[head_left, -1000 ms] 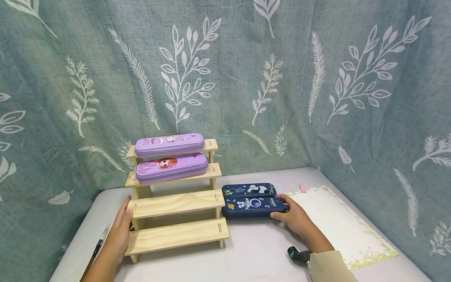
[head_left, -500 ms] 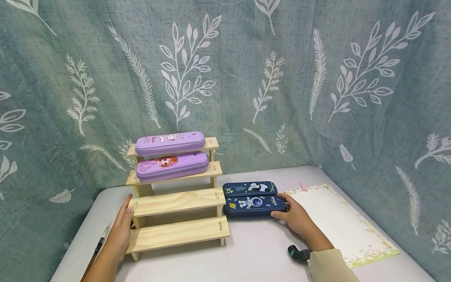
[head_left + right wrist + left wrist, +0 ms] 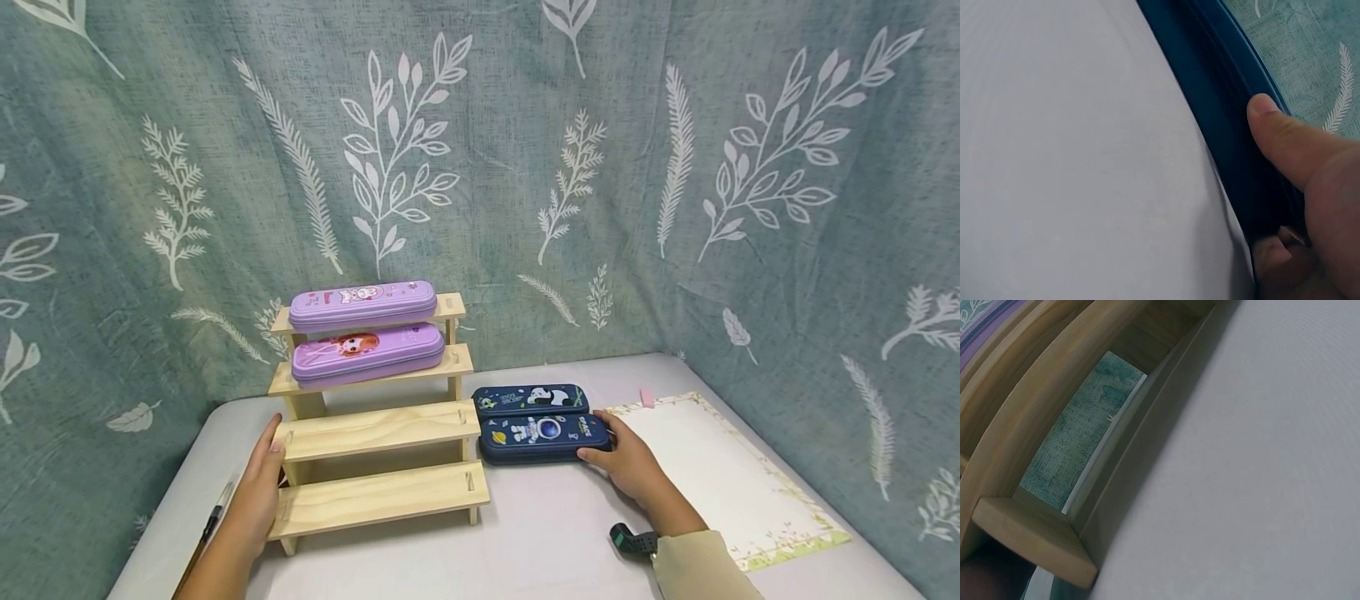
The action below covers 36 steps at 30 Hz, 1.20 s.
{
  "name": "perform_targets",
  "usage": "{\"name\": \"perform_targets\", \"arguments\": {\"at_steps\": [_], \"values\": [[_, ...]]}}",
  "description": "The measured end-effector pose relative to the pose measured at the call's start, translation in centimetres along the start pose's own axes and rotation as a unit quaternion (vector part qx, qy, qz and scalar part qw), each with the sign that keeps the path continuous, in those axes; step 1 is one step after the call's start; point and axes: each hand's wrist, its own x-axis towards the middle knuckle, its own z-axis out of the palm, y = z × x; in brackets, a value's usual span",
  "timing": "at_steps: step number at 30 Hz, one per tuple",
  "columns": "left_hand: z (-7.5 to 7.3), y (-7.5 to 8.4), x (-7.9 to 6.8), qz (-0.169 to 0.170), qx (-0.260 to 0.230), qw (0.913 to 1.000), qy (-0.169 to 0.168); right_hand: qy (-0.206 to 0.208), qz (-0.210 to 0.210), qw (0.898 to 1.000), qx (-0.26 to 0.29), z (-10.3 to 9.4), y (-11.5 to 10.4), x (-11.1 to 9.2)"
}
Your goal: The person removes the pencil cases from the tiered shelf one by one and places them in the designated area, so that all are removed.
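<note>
Just right of centre in the lower half of the head view, the right hand [image 3: 628, 467] gripped the right end of a dark navy zip pencil case printed with an astronaut [image 3: 543, 437]; in the right wrist view the thumb [image 3: 1275, 134] pressed along its side while the other fingers curled under it. The case lay flat on the pale grey tabletop [image 3: 540, 533], just right of a four-step stand of light wood [image 3: 375, 433]. Touching its far side lay a second dark navy pencil case printed with a panda [image 3: 528, 398]. White lettering showed on both, too small to read.

At lower left the left hand [image 3: 255, 492] rested with straight fingers against the left end of the stand's two lower steps, gripping nothing. A purple pencil case with a red-haired cartoon girl [image 3: 367, 354] sat on the second step from the top, and a purple pencil case with a small cartoon figure [image 3: 362, 302] on the top step.

A cream sheet with a decorated border [image 3: 720, 475] lay at lower right, with a small pink eraser [image 3: 646, 397] at its far corner. A thin brush [image 3: 212, 521] lay near the left forearm.
</note>
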Motion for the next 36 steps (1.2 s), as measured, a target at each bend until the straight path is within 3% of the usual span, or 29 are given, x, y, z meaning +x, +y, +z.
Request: {"name": "perform_targets", "arguments": {"at_steps": [6,17,30,36], "values": [[0.0,0.1,-0.2,0.004,-0.001,1.0,0.003,0.001,0.02,1.0,-0.008,0.0,-0.3,-0.1],[0.0,0.1,-0.2,-0.007,0.001,1.0,0.003,0.003,0.013,1.0,0.02,0.1,-0.4,-0.1],[0.0,0.4,0.0,0.002,0.011,0.9998,0.016,-0.008,0.021,0.999,0.038,-0.3,-0.8,-1.0],[0.0,0.3,-0.2,0.0,0.0,0.9999,0.015,0.005,-0.004,0.999,-0.052,-0.6,-1.9,-1.2]]}}
